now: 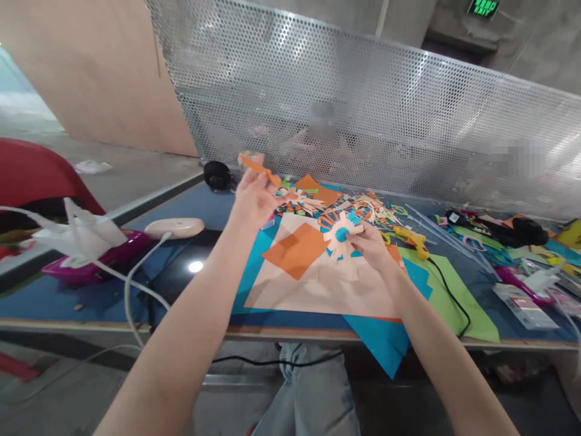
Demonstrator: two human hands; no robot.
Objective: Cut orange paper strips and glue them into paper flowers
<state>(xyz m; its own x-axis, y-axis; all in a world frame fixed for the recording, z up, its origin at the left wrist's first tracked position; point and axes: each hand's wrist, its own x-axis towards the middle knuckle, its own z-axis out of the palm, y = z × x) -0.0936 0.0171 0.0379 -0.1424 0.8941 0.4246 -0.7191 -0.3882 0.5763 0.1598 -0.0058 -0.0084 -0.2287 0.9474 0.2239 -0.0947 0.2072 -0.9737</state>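
My left hand [254,197] is raised above the table, fingers pinched on an orange paper piece [259,168] that sticks up past them. My right hand [373,247] rests low over the paper sheets, fingers closed on a paper flower [341,233] with pale fringed petals and a blue centre. Under both hands lie a pale peach sheet [318,281] with an orange square [295,249] on it, over blue sheets.
A yellow glue gun [411,238] with a black cord lies right of the flower on a green sheet [447,290]. Paper scraps [358,207] are piled behind. A perforated metal screen [363,115] stands at the back. A red chair [31,175] and purple tray [91,257] are left.
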